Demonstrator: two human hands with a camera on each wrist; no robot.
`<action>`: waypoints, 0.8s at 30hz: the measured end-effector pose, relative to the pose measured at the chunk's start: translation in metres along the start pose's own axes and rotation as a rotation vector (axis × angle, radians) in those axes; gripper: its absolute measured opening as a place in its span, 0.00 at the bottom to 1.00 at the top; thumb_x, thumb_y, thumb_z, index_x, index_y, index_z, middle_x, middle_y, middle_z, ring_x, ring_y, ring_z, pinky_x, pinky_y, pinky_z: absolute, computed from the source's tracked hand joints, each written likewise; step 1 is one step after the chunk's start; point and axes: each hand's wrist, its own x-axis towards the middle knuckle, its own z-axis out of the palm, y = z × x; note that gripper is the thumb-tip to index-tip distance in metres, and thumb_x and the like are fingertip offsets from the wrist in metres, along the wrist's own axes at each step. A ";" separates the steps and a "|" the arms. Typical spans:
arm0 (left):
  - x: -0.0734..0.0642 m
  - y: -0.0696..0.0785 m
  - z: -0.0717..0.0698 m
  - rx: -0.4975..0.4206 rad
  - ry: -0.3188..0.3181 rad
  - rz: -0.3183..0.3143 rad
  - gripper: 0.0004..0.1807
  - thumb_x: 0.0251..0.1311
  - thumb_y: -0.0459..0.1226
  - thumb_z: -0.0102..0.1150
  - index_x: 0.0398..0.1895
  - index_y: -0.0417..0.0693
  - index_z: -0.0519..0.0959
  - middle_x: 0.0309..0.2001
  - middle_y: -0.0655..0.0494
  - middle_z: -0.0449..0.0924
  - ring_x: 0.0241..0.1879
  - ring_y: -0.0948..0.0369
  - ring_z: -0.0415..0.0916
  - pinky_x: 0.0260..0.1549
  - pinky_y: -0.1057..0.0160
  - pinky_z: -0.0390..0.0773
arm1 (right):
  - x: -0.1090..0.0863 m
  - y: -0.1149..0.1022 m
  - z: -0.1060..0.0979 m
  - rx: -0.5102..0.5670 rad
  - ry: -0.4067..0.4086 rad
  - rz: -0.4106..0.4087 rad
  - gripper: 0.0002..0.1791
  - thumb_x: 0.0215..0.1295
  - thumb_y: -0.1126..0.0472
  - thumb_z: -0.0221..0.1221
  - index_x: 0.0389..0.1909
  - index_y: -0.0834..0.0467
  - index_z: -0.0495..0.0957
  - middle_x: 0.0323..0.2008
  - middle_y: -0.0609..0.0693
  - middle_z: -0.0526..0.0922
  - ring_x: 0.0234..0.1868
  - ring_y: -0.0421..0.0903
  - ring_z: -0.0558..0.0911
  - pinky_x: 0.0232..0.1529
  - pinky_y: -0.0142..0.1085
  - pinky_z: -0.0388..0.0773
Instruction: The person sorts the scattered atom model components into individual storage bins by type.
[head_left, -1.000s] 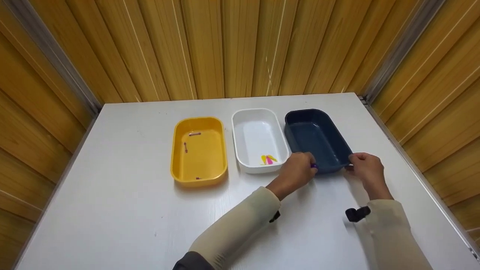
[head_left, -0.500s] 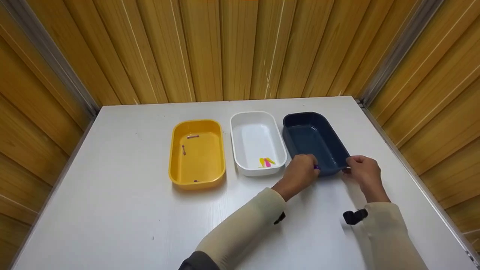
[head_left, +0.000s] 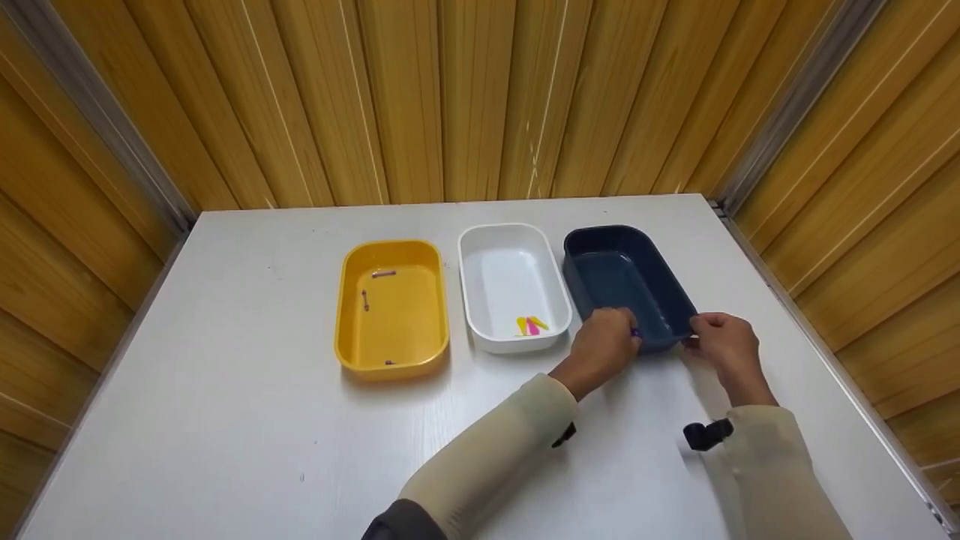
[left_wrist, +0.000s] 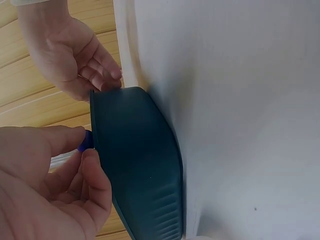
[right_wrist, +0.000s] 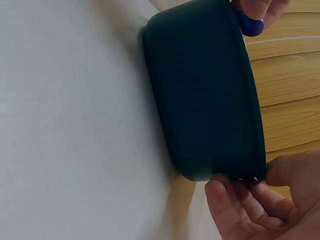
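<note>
The dark blue tray (head_left: pixel 660 281) stands at the right of a row of trays. At its near rim my left hand (head_left: pixel 604 341) pinches a small, rounded blue object (left_wrist: pixel 86 141) between thumb and finger; most of it is hidden by the fingers, and its kind I cannot tell. The same blue tip (right_wrist: pixel 251 25) shows beside the rim in the right wrist view. My right hand (head_left: pixel 727 349) pinches the near right corner of the tray, with the thumb at the rim and fingers (right_wrist: pixel 225 205) against the outer wall.
Left of the dark tray stands a white tray (head_left: pixel 512 262) with small yellow and pink pieces (head_left: pixel 532 326) at its near end. Further left, a yellow tray (head_left: pixel 405 322) holds small purple sticks (head_left: pixel 384 274). Wood-patterned walls (head_left: pixel 480 105) enclose the white table (head_left: pixel 225 420).
The left hand has slid slightly right along the near rim with the blue object. The right hand keeps its hold on the tray corner. The head view has shifted a little.
</note>
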 end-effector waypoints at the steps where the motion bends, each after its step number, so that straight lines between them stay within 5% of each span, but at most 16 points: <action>1: 0.000 0.000 0.000 0.004 0.003 -0.004 0.07 0.66 0.40 0.65 0.44 0.53 0.87 0.41 0.62 0.87 0.39 0.69 0.80 0.39 0.70 0.82 | 0.000 0.000 0.000 0.000 0.000 -0.001 0.26 0.78 0.56 0.48 0.66 0.71 0.70 0.61 0.68 0.76 0.32 0.31 0.84 0.39 0.29 0.85; 14: 0.001 -0.003 -0.002 0.116 0.037 -0.042 0.04 0.65 0.43 0.66 0.34 0.54 0.85 0.36 0.59 0.87 0.38 0.65 0.84 0.33 0.67 0.82 | 0.000 0.000 0.001 -0.005 0.017 -0.008 0.25 0.77 0.56 0.49 0.65 0.70 0.72 0.58 0.66 0.78 0.31 0.31 0.84 0.40 0.31 0.86; 24: -0.008 -0.010 -0.010 0.045 0.013 -0.009 0.11 0.66 0.41 0.65 0.50 0.52 0.85 0.46 0.58 0.86 0.49 0.64 0.81 0.47 0.67 0.81 | 0.001 0.001 0.000 -0.006 0.025 -0.010 0.25 0.76 0.56 0.51 0.64 0.70 0.73 0.51 0.62 0.82 0.30 0.31 0.85 0.39 0.31 0.86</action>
